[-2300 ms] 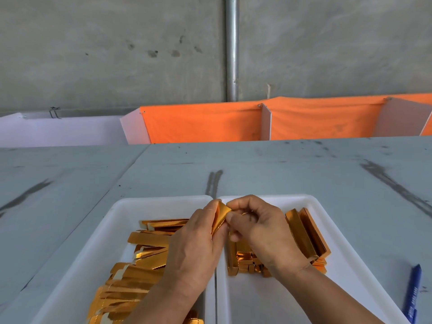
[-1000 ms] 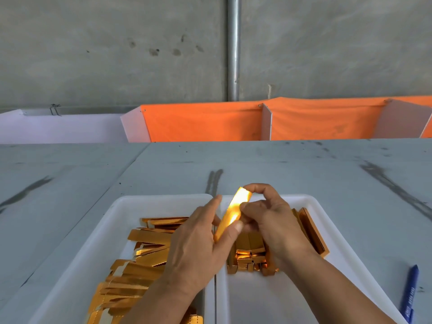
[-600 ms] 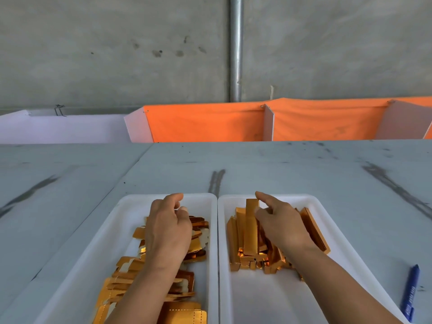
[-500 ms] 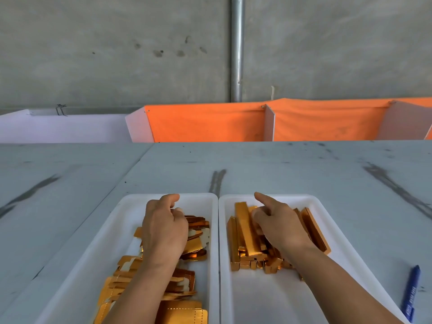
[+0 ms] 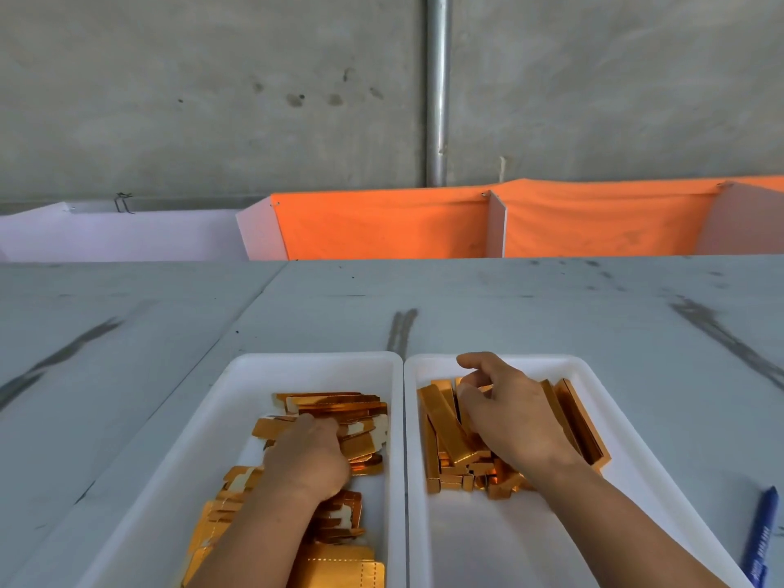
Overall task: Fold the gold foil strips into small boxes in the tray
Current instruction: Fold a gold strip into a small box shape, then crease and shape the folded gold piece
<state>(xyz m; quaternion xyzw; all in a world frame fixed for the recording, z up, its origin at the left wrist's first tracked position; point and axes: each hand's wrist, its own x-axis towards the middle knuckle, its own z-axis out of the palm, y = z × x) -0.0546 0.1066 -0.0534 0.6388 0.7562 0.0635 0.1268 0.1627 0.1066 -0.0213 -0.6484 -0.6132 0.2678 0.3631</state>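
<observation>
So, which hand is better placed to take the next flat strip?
Left. The left hand rests on the flat strips in the left tray; the right hand is over the folded boxes in the right tray.

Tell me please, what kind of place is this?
Probably a small workshop for hand assembly: a left tray of flat gold foil strips and a right tray of folded boxes sit on a scuffed grey worktable before a concrete wall.
</observation>
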